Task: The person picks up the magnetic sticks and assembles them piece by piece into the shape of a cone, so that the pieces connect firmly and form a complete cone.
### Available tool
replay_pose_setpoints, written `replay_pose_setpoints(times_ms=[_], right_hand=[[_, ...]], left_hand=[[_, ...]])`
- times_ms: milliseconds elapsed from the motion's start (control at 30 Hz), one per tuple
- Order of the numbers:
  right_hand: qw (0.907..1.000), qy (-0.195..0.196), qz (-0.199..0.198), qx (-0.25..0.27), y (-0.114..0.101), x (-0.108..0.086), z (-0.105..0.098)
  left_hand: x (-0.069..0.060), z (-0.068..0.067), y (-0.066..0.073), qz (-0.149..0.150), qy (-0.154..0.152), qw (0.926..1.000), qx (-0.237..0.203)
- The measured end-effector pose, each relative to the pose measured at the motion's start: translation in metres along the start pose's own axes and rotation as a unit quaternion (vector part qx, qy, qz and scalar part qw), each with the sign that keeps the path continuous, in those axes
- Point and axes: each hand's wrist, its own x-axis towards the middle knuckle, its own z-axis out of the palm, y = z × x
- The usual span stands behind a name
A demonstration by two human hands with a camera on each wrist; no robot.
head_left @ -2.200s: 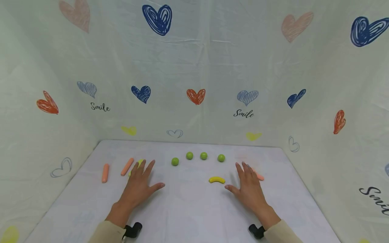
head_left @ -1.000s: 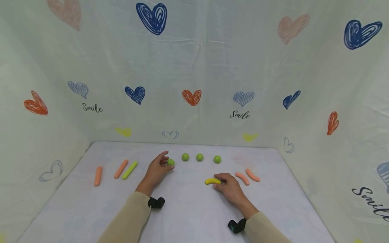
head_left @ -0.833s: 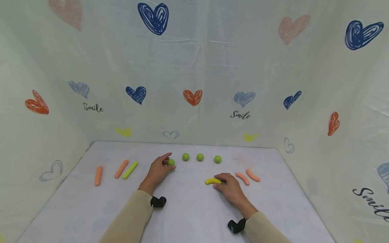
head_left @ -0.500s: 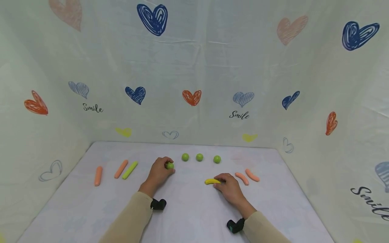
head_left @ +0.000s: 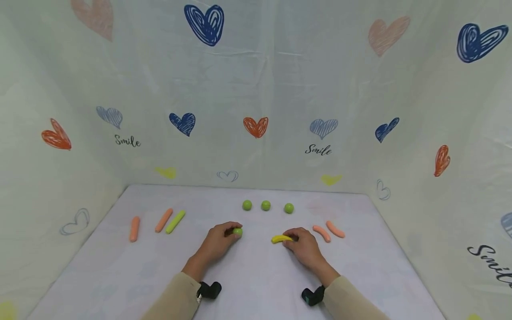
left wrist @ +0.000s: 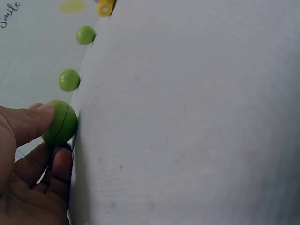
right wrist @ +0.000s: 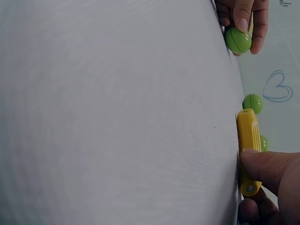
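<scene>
My left hand (head_left: 218, 242) pinches a green ball (head_left: 238, 232) between thumb and fingers, low at the middle of the table. In the left wrist view the thumb lies on that ball (left wrist: 61, 123), which has a dark seam. My right hand (head_left: 307, 250) grips the right end of a small yellow banana (head_left: 281, 239), to the right of the ball. The right wrist view shows the thumb across the ribbed yellow banana (right wrist: 249, 129), with the fingers partly hidden behind it. Ball and banana stand apart.
Three green balls (head_left: 266, 205) stand in a row near the back of the white table (head_left: 256, 284). At the left lie two orange sticks (head_left: 134, 229) and a light green stick (head_left: 175, 222). Two curved pink pieces (head_left: 335, 229) lie right of my right hand. A heart-printed curtain surrounds the table.
My left hand has closed on the leftmost green ball and brought it nearer and to the right, out of the row. My right hand has stayed at the banana since about one second ago.
</scene>
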Motion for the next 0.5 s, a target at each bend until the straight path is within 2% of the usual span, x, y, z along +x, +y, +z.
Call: replay_pose_setpoints(times_ms=[233,400,500], right_hand=[[0.9997,-0.004,-0.020,-0.010,-0.001,-0.002,0.003],[0.9995,0.011,0.003,0.028,-0.011,-0.009,0.013],[0.9992,0.014,0.002,0.038,-0.019,-0.014,0.020]], left_hand=[[-0.003,0.008,0.003,0.012,0.002,0.9993,0.036],[-0.008,0.015,0.007,0.008,-0.016,0.9997,0.014],[-0.010,0.022,0.010,0.005,-0.029,0.9996,0.001]])
